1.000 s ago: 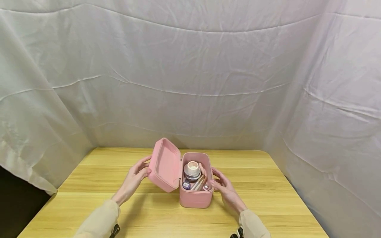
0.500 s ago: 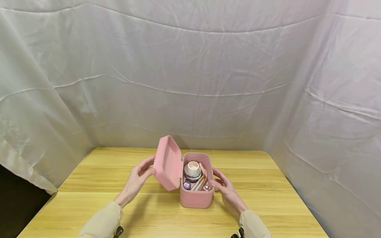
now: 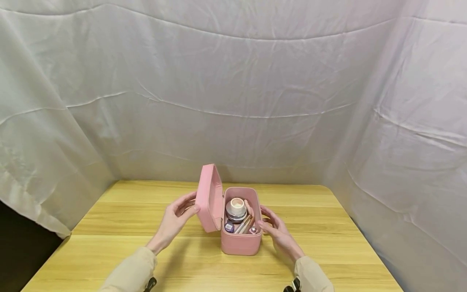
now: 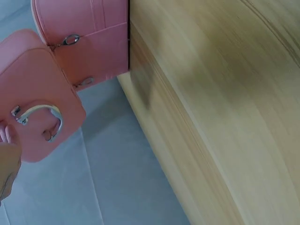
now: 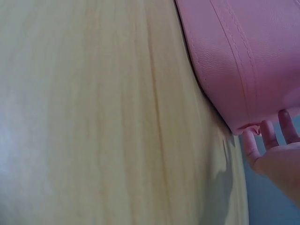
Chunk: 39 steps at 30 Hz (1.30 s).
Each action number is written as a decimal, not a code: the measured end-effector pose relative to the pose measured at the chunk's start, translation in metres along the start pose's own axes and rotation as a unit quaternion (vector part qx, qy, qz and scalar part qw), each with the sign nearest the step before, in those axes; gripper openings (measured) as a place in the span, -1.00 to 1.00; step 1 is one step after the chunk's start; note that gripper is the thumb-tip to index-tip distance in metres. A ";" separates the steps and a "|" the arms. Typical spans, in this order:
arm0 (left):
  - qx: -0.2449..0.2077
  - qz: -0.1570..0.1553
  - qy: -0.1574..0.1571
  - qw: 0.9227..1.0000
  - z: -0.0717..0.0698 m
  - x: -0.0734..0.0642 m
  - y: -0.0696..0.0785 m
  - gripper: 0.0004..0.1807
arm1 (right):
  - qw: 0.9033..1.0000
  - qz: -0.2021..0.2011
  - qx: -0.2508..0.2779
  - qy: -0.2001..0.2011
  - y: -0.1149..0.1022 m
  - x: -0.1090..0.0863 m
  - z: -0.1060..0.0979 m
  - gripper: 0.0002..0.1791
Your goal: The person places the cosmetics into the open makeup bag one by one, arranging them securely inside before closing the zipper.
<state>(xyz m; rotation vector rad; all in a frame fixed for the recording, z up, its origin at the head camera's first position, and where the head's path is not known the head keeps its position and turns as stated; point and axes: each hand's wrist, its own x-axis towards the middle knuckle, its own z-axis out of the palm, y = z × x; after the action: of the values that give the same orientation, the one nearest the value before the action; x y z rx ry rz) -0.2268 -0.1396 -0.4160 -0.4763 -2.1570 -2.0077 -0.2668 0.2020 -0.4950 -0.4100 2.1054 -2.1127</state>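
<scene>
A pink makeup case (image 3: 240, 245) stands on the table with its lid (image 3: 206, 198) swung up on the left, tilted close to upright. My left hand (image 3: 173, 221) touches the lid's outer face with thumb and fingers. A curved carry handle (image 4: 51, 110) shows on that face in the left wrist view. At the case's right side, my right hand (image 3: 279, 233) rests its fingers on the wall, thumb at the rim. Inside lie a white cream jar (image 3: 237, 205) on silvery round containers (image 3: 234, 217), a purple-capped item (image 3: 229, 227), several slim tubes (image 3: 245, 224) and a small pink bottle (image 3: 253, 230).
The wooden table (image 3: 310, 259) reaches out on both sides of the case. Pale cloth (image 3: 233, 121) hangs behind it and along both sides. A dark area (image 3: 25, 247) lies beyond the table's left edge.
The lid has swung up and to the right, from leaning outward toward upright, with my left hand following it. My right hand and the case body have stayed almost in place.
</scene>
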 end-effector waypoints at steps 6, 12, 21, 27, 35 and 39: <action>-0.022 0.012 0.001 1.000 0.010 0.001 0.003 -0.43 | 1.000 -0.014 -0.020 0.001 -0.001 0.000 0.000 -0.26; -0.034 0.013 -0.004 0.999 0.016 0.004 0.003 -0.44 | 0.999 -0.025 -0.042 0.004 -0.004 0.000 0.000 -0.26; -0.061 0.034 -0.026 0.997 0.026 0.010 0.003 -0.42 | 0.997 -0.008 -0.072 0.025 -0.008 0.001 0.001 -0.30; -0.091 0.033 -0.058 0.994 0.034 0.011 0.001 -0.40 | 0.998 0.006 -0.052 0.044 -0.012 0.003 0.004 -0.40; -0.084 0.033 -0.062 0.994 0.038 0.011 -0.012 -0.40 | 0.996 0.004 -0.048 0.070 -0.015 0.004 0.005 -0.44; -0.028 -0.038 -0.036 0.998 0.037 0.010 -0.023 -0.46 | 0.996 0.002 -0.039 0.075 -0.016 0.002 0.006 -0.42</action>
<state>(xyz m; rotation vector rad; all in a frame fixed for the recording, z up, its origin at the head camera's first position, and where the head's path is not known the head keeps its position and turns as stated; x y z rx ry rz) -0.2399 -0.1034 -0.4381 -0.4892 -2.1981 -2.1268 -0.2659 0.1961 -0.4785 -0.2619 2.2733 -2.1255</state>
